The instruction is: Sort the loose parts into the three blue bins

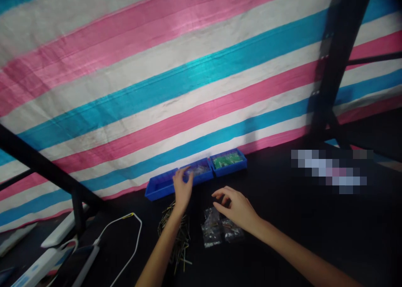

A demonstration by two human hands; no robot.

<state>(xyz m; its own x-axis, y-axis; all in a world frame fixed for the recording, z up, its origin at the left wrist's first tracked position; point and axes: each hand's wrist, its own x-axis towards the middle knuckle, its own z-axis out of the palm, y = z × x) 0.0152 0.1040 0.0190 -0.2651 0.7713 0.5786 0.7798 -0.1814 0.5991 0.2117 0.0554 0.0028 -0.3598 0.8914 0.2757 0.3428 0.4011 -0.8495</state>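
My left hand (183,188) reaches over the long blue bin (158,189), its thumb and fingers apart beside the clear plastic packets (199,170) inside. Nothing shows between those fingers. Over the black tabletop, my right hand (237,206) is half curled, with a gap between thumb and fingertips and no object visible in it. Just below it lie several small clear bags (212,235), whose contents are too dim to name. A loose heap of thin, metallic-looking sticks (180,245) lies partly hidden behind my left forearm.
A smaller blue bin (230,168) holding green circuit boards (226,159) adjoins the long one. White cable (138,232) loops on the left, near white power strips (39,267). Dark frame posts (333,65) stand before a striped sheet (194,78). A pixelated patch covers something at right.
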